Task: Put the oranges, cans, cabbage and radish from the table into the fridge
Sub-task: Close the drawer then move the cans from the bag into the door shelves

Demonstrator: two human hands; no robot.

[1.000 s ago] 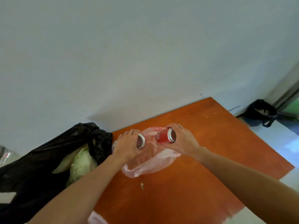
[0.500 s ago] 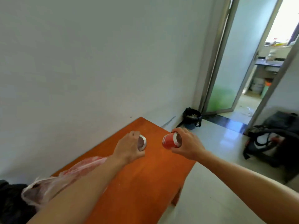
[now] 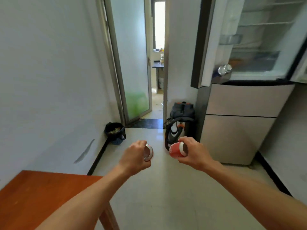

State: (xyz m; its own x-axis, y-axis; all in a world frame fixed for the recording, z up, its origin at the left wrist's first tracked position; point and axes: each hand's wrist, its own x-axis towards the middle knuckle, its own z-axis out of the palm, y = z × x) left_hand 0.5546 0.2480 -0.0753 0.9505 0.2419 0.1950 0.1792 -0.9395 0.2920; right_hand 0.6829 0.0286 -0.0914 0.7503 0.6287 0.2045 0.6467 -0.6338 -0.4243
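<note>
Each hand grasps one can: the left hand (image 3: 134,157) wraps a can (image 3: 148,152) showing only its silver end, the right hand (image 3: 193,154) a red can (image 3: 176,149); both lie roughly horizontal. The fridge (image 3: 241,123) stands ahead to the right, upper door (image 3: 201,47) open (shelves visible), nearer the right hand. A vacuum cleaner (image 3: 180,123) sits beside its base; the table (image 3: 41,193) is lower left.
</note>
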